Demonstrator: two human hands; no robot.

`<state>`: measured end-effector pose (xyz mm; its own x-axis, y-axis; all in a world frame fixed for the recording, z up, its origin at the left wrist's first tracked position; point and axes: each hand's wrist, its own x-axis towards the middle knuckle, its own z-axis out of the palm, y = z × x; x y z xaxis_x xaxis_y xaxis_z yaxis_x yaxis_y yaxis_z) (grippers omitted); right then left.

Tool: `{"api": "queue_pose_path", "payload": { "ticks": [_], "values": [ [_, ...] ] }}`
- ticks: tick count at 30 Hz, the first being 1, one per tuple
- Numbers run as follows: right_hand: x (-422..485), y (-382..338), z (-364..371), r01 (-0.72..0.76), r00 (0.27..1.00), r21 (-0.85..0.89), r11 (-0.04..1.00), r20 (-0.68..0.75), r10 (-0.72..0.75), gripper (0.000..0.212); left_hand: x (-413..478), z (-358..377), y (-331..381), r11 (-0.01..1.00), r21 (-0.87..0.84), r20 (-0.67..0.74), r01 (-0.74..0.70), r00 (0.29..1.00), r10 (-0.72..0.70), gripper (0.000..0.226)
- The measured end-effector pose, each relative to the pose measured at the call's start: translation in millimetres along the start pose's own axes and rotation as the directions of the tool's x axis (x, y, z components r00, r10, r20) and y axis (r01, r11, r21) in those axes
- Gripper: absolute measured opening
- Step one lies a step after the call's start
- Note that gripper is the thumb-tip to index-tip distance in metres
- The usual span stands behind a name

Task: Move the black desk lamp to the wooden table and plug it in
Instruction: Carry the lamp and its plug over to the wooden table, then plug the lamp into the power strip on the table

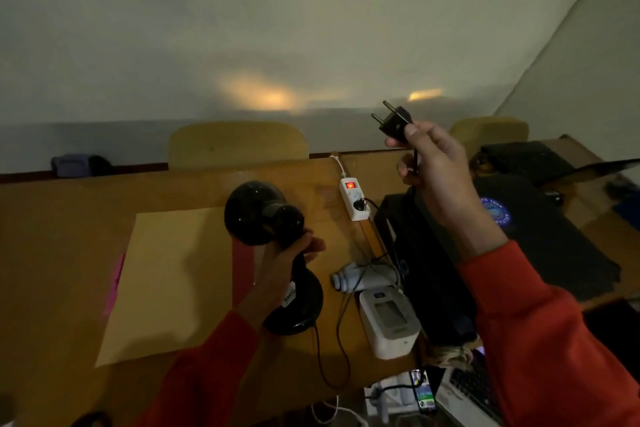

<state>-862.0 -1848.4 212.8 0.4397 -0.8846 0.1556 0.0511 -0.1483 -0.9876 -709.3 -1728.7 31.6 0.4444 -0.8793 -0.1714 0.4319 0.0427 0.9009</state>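
The black desk lamp [265, 215] has a round shade and a round base [301, 308] that rests on or just above the wooden table [69, 253]. My left hand [277, 270] is closed around its neck. My right hand [440, 177] is raised above the table and pinches the lamp's black two-pin plug [394, 121], pins pointing up and left. The black cord hangs from that hand. A white power strip [353, 199] with a lit red switch lies on the table below the plug, with one black plug in it.
A tan paper sheet [166, 281] lies left of the lamp. A white blood-pressure monitor [388, 322] and grey cuff [360, 279] sit right of the base, beside a black box [426, 270]. A laptop [467, 392] and phone [424, 392] are near the front; chairs stand behind.
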Motion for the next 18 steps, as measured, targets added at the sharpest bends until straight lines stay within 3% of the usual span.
{"api": "queue_pose_path", "payload": {
  "ticks": [5, 11, 15, 18],
  "values": [
    [18, 26, -16, -0.059, 0.997, 0.023, 0.998, 0.048, 0.058, 0.012, 9, 6, -23, 0.997, 0.029, -0.066, 0.066, 0.996, -0.064, 0.026],
    [39, 42, -35, -0.123, 0.985, 0.047, 0.991, 0.126, 0.117, 0.014, 3, 19, -41, 0.989, 0.098, -0.182, 0.111, 0.979, -0.091, 0.046],
    [47, 54, -52, -0.136, 0.968, 0.051, 0.989, 0.221, 0.122, 0.020, 3, 26, -53, 0.977, 0.198, -0.249, 0.072, 0.968, -0.021, 0.009],
    [48, 62, -62, -0.093, 0.955, 0.043, 0.995, 0.287, 0.077, 0.017, 2, 28, -51, 0.969, 0.236, -0.298, 0.072, 0.955, 0.002, 0.009]
  ]
}}
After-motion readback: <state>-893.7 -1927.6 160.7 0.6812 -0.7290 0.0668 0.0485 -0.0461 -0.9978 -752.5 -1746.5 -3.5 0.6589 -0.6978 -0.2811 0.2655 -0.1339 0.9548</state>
